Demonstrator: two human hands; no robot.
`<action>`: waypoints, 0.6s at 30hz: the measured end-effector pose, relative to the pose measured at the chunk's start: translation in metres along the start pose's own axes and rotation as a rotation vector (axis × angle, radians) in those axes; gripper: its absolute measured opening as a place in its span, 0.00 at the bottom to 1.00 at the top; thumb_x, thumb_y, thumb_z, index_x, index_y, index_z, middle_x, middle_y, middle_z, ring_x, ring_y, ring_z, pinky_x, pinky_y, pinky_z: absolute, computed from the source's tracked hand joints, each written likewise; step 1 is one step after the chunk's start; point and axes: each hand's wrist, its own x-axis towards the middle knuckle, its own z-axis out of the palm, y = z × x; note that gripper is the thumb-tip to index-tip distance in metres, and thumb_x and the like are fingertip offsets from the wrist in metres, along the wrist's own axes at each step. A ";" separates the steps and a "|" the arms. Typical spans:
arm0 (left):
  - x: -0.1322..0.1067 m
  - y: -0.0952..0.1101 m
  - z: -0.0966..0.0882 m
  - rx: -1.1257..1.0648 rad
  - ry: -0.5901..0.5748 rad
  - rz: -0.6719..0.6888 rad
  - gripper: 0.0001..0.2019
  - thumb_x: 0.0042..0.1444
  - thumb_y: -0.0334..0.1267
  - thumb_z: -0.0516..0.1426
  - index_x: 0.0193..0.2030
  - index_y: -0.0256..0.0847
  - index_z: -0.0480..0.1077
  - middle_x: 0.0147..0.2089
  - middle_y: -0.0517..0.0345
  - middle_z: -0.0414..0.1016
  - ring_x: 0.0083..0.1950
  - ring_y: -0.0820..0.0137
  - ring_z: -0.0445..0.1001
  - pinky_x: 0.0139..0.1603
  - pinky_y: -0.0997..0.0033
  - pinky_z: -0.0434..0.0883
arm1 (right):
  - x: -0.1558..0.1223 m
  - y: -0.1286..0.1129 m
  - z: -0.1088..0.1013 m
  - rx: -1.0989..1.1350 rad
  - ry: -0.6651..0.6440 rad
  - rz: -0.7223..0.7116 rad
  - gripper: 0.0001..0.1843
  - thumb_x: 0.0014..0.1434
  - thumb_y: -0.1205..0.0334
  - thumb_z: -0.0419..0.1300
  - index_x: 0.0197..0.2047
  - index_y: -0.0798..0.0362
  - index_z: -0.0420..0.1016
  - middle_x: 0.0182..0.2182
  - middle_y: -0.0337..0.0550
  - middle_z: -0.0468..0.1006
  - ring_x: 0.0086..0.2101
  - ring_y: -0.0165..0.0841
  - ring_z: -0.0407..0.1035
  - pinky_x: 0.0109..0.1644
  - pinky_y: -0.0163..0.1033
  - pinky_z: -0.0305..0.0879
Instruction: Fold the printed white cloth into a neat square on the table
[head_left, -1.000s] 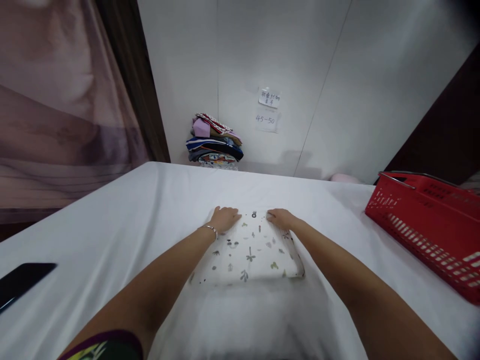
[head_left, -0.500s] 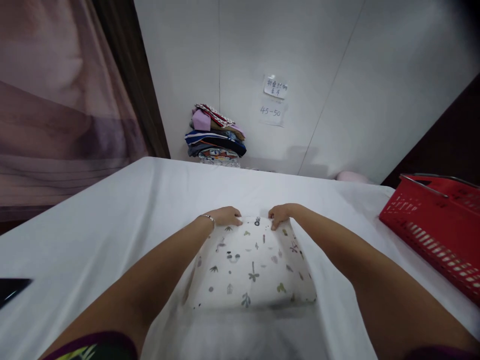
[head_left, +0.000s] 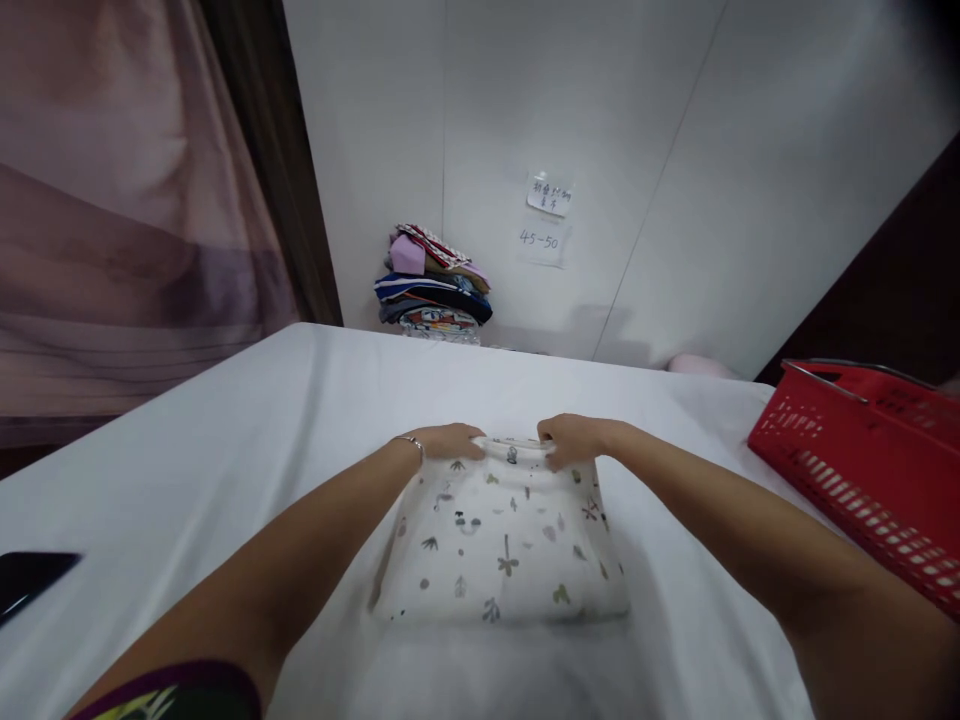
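A folded white cloth (head_left: 495, 540) printed with small leaves and plants lies in front of me on the white-covered table (head_left: 337, 400). At its far edge, my left hand (head_left: 454, 441) pinches the left part of the fabric. My right hand (head_left: 566, 440) grips the same edge farther right, its fingers curled around the cloth. Between the two hands the edge is lifted slightly into a fold. A silver bracelet (head_left: 411, 441) circles my left wrist.
A red plastic basket (head_left: 885, 460) with a metal handle stands on the right. Folded fabrics (head_left: 435, 280) are stacked beyond the far edge, against the wall. Paper notes (head_left: 545, 220) hang above. A black flat object (head_left: 34, 580) lies at the left; a curtain (head_left: 127, 220) hangs beyond it.
The far edge of the cloth, flat before, is now raised in a fold between my hands. My right hand has curled more tightly around it. The view has shifted slightly.
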 end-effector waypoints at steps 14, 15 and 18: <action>-0.047 0.030 -0.020 0.149 0.024 -0.044 0.17 0.38 0.46 0.56 0.36 0.42 0.70 0.41 0.53 0.76 0.40 0.61 0.72 0.34 0.69 0.66 | -0.050 -0.009 -0.020 0.022 0.053 0.017 0.23 0.44 0.54 0.62 0.45 0.48 0.69 0.44 0.47 0.73 0.40 0.42 0.68 0.33 0.39 0.61; -0.049 0.031 -0.018 0.157 0.033 -0.047 0.17 0.39 0.46 0.56 0.36 0.41 0.70 0.40 0.53 0.76 0.39 0.61 0.72 0.33 0.69 0.66 | -0.047 -0.008 -0.019 0.030 0.050 0.023 0.25 0.44 0.54 0.62 0.47 0.48 0.69 0.46 0.48 0.72 0.41 0.43 0.68 0.35 0.40 0.62; -0.051 0.034 -0.013 0.166 0.054 -0.063 0.16 0.39 0.45 0.56 0.36 0.41 0.70 0.39 0.52 0.75 0.37 0.61 0.72 0.31 0.69 0.66 | -0.040 -0.010 -0.017 0.007 0.034 0.026 0.24 0.44 0.57 0.63 0.47 0.50 0.71 0.47 0.48 0.73 0.43 0.44 0.68 0.39 0.41 0.63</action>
